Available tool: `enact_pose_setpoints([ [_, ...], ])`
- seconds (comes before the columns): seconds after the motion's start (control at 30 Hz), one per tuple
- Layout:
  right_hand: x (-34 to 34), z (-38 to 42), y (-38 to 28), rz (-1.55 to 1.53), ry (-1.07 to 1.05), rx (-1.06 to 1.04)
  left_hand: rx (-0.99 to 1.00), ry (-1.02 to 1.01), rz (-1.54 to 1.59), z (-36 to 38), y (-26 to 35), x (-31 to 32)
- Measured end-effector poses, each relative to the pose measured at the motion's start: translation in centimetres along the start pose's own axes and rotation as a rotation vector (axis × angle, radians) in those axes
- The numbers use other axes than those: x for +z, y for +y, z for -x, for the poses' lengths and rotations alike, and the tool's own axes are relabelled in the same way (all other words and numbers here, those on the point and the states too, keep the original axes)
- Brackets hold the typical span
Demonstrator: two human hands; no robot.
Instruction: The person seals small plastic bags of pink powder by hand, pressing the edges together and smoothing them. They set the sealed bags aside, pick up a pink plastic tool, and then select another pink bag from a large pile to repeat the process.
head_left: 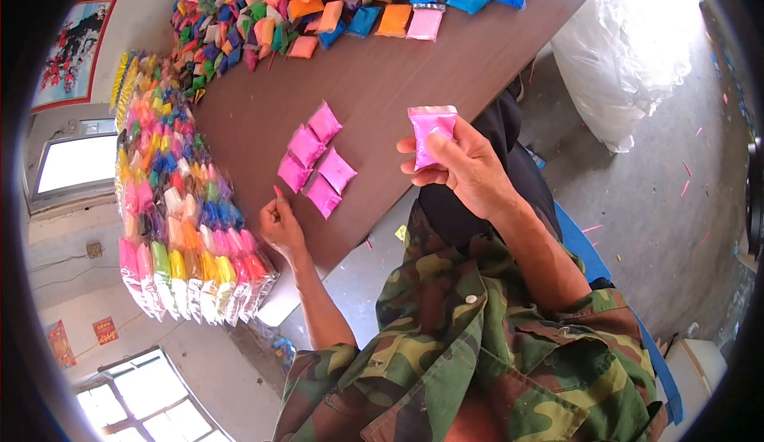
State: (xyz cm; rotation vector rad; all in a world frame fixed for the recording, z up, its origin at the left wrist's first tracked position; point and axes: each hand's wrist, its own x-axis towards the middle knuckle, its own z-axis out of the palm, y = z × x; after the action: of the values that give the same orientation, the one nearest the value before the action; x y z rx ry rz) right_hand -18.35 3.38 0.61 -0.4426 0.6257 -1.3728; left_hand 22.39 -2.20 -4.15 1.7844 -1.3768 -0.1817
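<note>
My right hand (469,163) grips a small clear packet of bright pink filling (430,130), thumb across its front, held up over my lap. By the table's near left edge, my left hand (280,227) is closed, with a short pinkish-red stick (278,192) poking up from between its fingers. Just beyond that hand, several similar pink packets (324,123) lie flat in two short rows on the brown table (374,84).
Loose packets in many colours (263,4) are heaped along the table's far side. To the left stand stacked clear bags of coloured packets (179,235). A big translucent plastic sack (617,60) stands on the floor (652,203) at right, where thin pink sticks are scattered.
</note>
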Motion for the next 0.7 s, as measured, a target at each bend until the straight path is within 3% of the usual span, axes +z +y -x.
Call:
enact_pose_setpoints([
  [0.7,-0.7,-0.1,1.2,0.009,-0.031,-0.039,-0.03,-0.002,-0.028,-0.1,0.3,0.0],
])
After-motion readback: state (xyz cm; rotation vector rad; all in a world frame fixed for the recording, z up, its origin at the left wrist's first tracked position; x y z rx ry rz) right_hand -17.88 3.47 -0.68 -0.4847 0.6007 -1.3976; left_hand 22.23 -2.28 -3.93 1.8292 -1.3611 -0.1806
